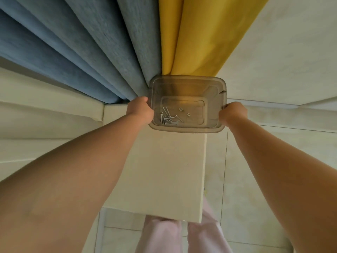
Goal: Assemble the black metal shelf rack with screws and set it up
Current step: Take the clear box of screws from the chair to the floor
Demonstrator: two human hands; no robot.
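**A:** Head view is all we've got. We're gripping a smoky see-through plastic bin point(187, 104) by its two short sides: left hand point(141, 111) curled over the left rim, right hand point(232, 114) curled over the right rim, fingertips hidden behind the walls.

**B:** Yep, and inside the bin, down in its near-left corner, we see a little pile of silver screws point(166, 116) with two small nuts point(184, 111) loose just right of them.

**A:** Can't tell if the bin sits on the cream shelf top point(164, 170) or hovers over its far end.

**B:** Behind the bin hang blue curtains point(82, 52) and a yellow curtain point(200, 33). Pale floor tiles point(273, 128) to its right, pink trousers point(164, 236) below.
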